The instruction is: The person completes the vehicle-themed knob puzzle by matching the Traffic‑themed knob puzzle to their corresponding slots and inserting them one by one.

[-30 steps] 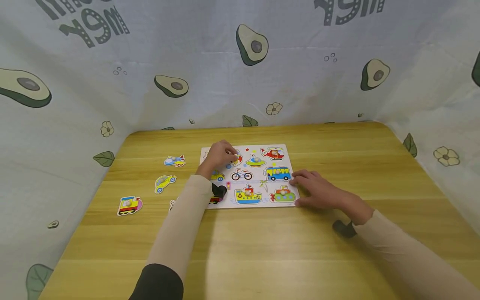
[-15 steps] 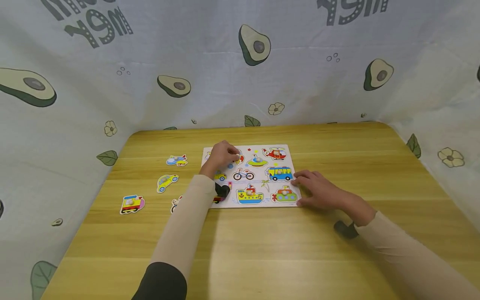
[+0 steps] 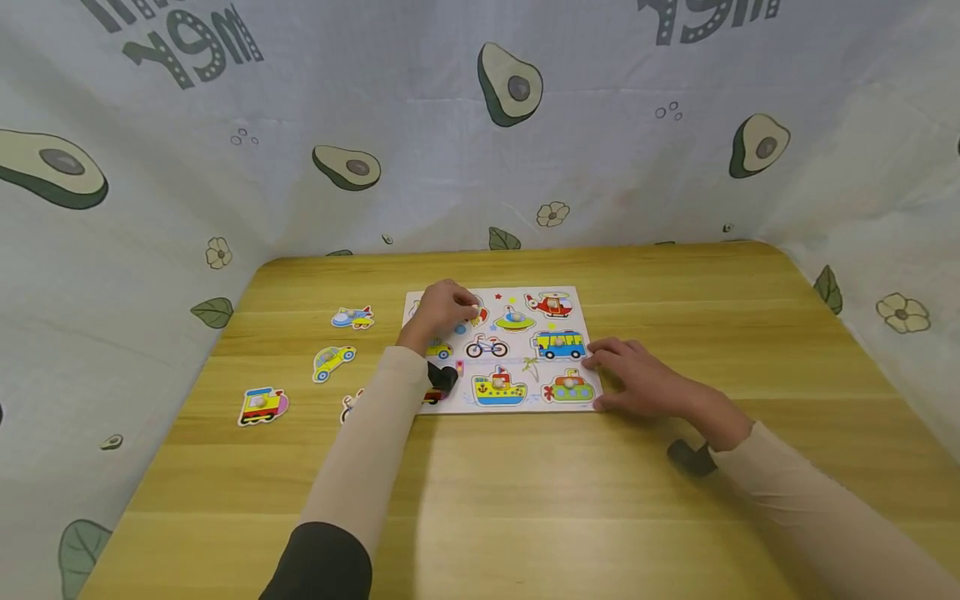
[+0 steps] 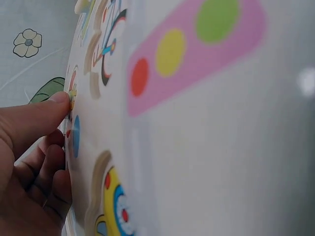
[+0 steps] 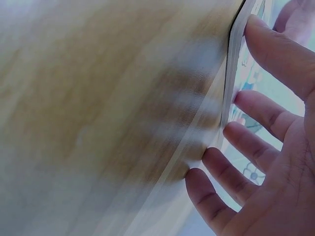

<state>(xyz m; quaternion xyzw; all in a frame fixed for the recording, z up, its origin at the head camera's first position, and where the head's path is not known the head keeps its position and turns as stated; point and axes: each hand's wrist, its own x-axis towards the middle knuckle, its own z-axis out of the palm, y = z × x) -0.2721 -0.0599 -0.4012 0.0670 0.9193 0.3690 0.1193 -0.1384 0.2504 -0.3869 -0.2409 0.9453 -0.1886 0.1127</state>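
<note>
A white puzzle board [image 3: 457, 400] with vehicle pictures lies on the table. My left hand [image 3: 441, 310] reaches over its back left part, thumb and fingertips pinching a small red-and-yellow puzzle piece [image 3: 481, 314] at its slot in the back row. Most of that piece is hidden by the fingers. In the left wrist view, the thumb [image 4: 56, 101] sits close to the board's face. Spread along the board's right edge, my right hand [image 3: 637, 379] touches it with its fingertips, the thumb near the front right corner. The bus piece [image 3: 558, 344] sits in the board beside that hand.
Left of the board lie an airplane piece [image 3: 352, 317], a yellow car piece [image 3: 333, 363] and a train piece [image 3: 262, 406]. Another piece [image 3: 349, 404] is partly covered by the left sleeve. Helicopter [image 3: 551, 305], flying saucer [image 3: 513, 319], ship [image 3: 498, 389] and submarine [image 3: 568, 387] pieces sit in the board.
The whole scene has shifted slightly in the head view. Both hands keep their places on the board, the left still at the same slot.
</note>
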